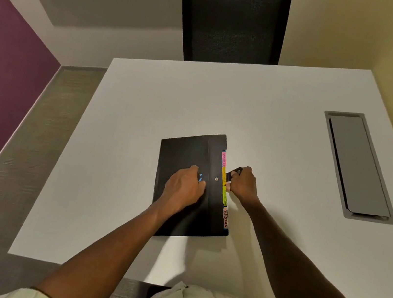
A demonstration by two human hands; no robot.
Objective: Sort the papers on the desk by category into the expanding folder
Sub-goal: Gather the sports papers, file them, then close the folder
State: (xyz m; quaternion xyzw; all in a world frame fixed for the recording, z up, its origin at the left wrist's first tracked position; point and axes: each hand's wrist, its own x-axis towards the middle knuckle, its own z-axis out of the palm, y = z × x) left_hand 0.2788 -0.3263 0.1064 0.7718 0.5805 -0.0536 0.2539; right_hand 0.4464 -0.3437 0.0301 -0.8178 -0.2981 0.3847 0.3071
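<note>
A black expanding folder (184,152) lies flat in the middle of the white desk (145,104). Coloured index tabs, pink, yellow, green and red-pink, run along the folder's right edge (224,179). A small round snap button (216,178) shows on its flap. My left hand (184,185) rests on top of the folder with curled fingers, just left of the button. My right hand (242,183) is at the folder's right edge and pinches a small black strap or clasp (234,171) there. No loose papers are in view.
A grey recessed cable hatch (357,166) is set into the desk at the right. A black mesh chair (233,23) stands behind the desk's far edge. A purple wall is at the left, with carpet floor below it.
</note>
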